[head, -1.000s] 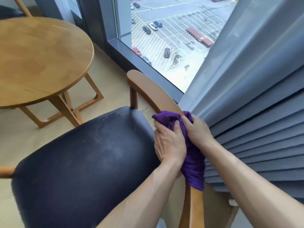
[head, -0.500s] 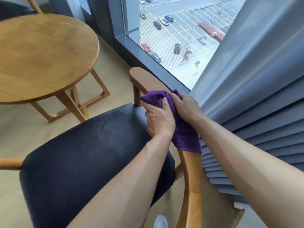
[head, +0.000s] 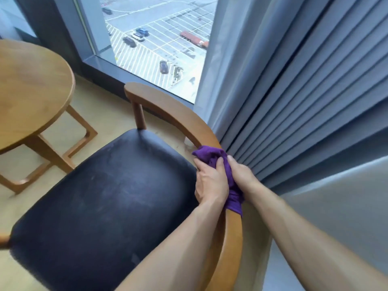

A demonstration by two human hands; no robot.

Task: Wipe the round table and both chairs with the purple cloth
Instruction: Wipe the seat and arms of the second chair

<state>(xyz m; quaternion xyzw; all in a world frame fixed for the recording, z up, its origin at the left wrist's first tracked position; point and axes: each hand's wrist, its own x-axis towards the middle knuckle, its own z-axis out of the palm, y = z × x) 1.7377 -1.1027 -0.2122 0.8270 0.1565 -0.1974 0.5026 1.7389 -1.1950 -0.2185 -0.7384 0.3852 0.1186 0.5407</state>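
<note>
The purple cloth [head: 212, 155] is wrapped over the curved wooden backrest rail [head: 168, 111] of a chair with a dark padded seat [head: 109, 196]. My left hand [head: 210, 181] grips the cloth from the seat side. My right hand [head: 241, 175] grips it from the curtain side, so both hands clamp the cloth around the rail. The round wooden table [head: 31, 85] stands at the left. The second chair is out of view.
Grey pleated curtains [head: 304, 101] hang close behind the chair's rail on the right. A floor-to-ceiling window [head: 155, 45] looks down on a car park. Beige floor [head: 100, 114] lies between table legs and chair.
Both hands slid the cloth up the rail toward its front end half a second ago, and have now pulled it back down the curve toward me.
</note>
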